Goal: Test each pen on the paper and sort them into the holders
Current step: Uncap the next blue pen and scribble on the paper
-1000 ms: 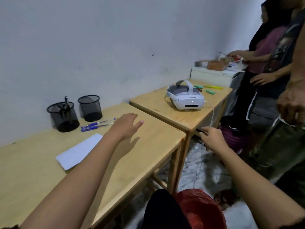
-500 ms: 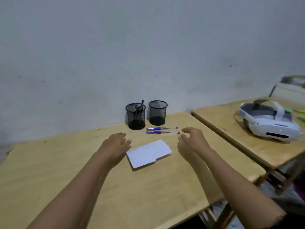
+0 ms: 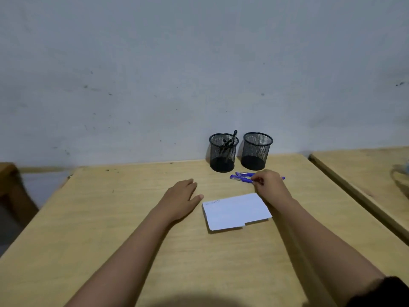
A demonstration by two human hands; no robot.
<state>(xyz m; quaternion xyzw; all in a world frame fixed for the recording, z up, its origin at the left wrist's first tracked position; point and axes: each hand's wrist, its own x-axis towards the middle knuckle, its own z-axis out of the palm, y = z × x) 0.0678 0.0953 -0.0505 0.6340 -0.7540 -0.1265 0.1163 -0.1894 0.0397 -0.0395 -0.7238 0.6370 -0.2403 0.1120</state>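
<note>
Two black mesh holders stand by the wall: the left holder [image 3: 223, 151] has several dark pens in it, the right holder [image 3: 256, 150] looks empty. Two blue pens lie in front of them, the nearer pen [image 3: 240, 178] and the farther pen [image 3: 244, 173]. My right hand [image 3: 269, 187] is over them, its fingers curled and pinching the nearer pen. A white paper [image 3: 235, 211] with faint scribbles at its top left lies on the wooden table [image 3: 132, 218]. My left hand [image 3: 181, 196] rests flat on the table just left of the paper.
A second wooden table [image 3: 365, 173] stands to the right across a narrow gap. The wall runs right behind the holders. A darker piece of furniture [image 3: 8, 187] sits at the far left.
The view swung left from the neighbouring table and people onto my own table. My right hand moved onto the blue pens and closed on the nearer one. My left hand settled beside the paper.
</note>
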